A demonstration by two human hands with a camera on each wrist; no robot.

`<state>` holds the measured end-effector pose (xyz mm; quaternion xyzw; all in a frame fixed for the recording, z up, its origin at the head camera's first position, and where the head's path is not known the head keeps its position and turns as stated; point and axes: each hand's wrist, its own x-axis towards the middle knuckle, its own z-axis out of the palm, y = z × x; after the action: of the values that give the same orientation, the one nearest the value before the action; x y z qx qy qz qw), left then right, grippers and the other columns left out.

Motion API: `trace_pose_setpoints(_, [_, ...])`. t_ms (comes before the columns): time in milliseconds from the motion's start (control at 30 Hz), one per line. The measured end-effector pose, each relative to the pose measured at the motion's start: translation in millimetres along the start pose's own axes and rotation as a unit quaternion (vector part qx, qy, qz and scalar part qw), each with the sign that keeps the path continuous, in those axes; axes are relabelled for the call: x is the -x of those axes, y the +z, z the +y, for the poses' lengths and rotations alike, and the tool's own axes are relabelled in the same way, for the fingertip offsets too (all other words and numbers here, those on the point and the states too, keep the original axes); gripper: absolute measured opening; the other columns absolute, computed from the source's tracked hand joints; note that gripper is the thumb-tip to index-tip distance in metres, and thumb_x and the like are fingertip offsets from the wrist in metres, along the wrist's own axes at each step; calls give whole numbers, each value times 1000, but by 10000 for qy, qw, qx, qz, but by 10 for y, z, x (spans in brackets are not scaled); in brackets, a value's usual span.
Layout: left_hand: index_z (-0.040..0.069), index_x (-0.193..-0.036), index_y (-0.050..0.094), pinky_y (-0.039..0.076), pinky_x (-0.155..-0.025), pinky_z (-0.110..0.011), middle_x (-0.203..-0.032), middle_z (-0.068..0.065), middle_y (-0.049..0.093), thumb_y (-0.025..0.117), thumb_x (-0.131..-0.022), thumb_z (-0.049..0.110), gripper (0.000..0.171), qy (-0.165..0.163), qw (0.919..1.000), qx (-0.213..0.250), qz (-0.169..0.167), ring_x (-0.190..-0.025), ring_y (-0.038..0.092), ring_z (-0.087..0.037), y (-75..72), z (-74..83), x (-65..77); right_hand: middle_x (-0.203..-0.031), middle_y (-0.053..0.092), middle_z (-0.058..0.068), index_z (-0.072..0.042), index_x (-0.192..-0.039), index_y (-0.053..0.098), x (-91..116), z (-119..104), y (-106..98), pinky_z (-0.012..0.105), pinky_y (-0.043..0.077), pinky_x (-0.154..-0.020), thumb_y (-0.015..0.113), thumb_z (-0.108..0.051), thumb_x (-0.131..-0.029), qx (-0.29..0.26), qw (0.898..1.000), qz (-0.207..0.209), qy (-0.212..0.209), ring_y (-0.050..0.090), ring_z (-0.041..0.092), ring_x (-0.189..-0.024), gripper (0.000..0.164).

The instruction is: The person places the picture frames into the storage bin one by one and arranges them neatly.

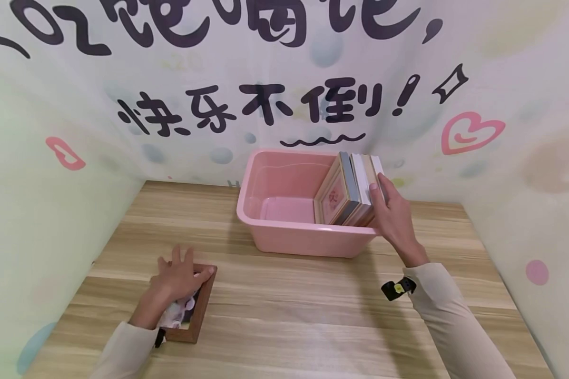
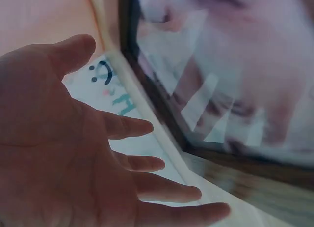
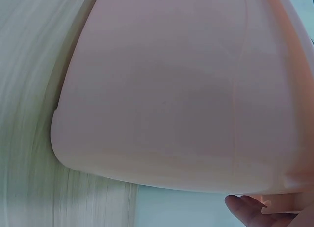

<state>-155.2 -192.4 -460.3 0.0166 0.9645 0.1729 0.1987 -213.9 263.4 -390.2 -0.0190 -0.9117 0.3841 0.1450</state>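
In the head view, my left hand point(image 1: 174, 279) lies over a brown picture frame point(image 1: 204, 310) on the table, with its fingers spread across the upper part. Behind the glass shows a photo of a pale animal, partly hidden by the hand. The left wrist view shows straight fingers point(image 2: 167, 192) beside the dark-edged frame point(image 2: 162, 109), mirrored in its glass. At the right end of a pink plastic bin point(image 1: 308, 241), my right hand point(image 1: 394, 213) pinches the rightmost picture frame point(image 1: 376, 164) of an upright row. The nearest frame point(image 1: 334, 197) in that row leans and bears a pink picture.
The bin stands at the back of the wood-grain table point(image 1: 284, 316), close to a printed cloth backdrop point(image 1: 194, 152) with dark lettering. Frames fill its right part, and the bare floor point(image 1: 286, 209) shows at left. Cloth walls border both table sides.
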Motion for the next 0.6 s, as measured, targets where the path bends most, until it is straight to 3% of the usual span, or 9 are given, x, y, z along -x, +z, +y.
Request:
trace_pose_setpoints(267, [-20,-146,16,44,-86,-74,-136,-49,19,49,-97,58,98,-82,9991,-353,-226,-118,25,-76,70,-31,61,-154,38,23,-10,-156,32,10,-2,4,62,31,-113,35,-50,-104,24,10000,-40,78,39,45,-139,66])
trace_pose_setpoints(433, [-21,-147,14,50,-79,-71,-135,-49,19,53,-91,66,110,-29,9988,-419,-250,-118,23,-78,86,-6,62,-155,37,23,-10,-156,32,11,-13,-10,62,29,-113,35,-50,-104,27,9999,-35,94,37,44,-140,66])
trace_pose_setpoints(600, [-21,-141,25,50,-75,-68,-128,-44,28,62,-85,66,109,-102,9992,-375,-132,-112,32,-70,89,9,42,-154,37,23,-9,-155,34,1,-13,-5,61,29,-114,36,-49,-104,52,10000,12,68,37,44,-140,65])
